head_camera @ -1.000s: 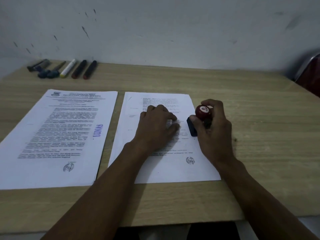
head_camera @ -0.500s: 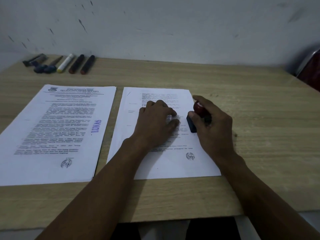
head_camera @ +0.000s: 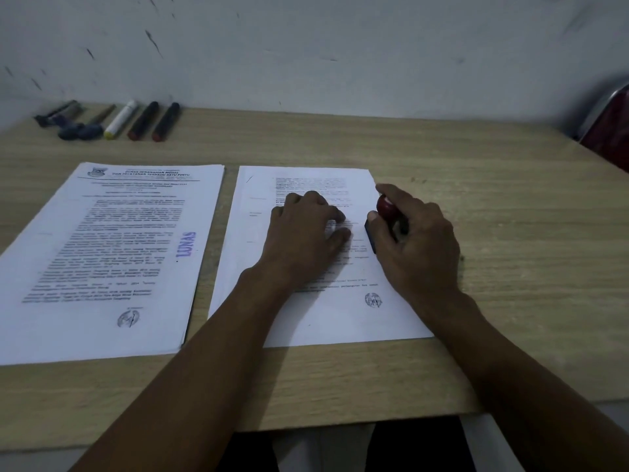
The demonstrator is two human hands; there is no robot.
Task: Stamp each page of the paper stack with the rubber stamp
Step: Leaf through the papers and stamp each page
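Observation:
Two lots of printed paper lie side by side on the wooden table. The left stack bears a blue "LUNAS" stamp mark on its top page. My left hand rests on the text of the right page, fingers loosely bent. My right hand grips the rubber stamp by its red knob. The stamp's dark base sits down on the right edge of that page, with my index finger lying over the knob. The stamp's face is hidden.
Several markers and pens lie in a row at the table's far left, by the white wall. A dark red chair with a metal frame stands past the table's right corner.
My right hand has closed further over the stamp's red knob, covering most of it, with the base staying on the page. My left hand stays on the paper.

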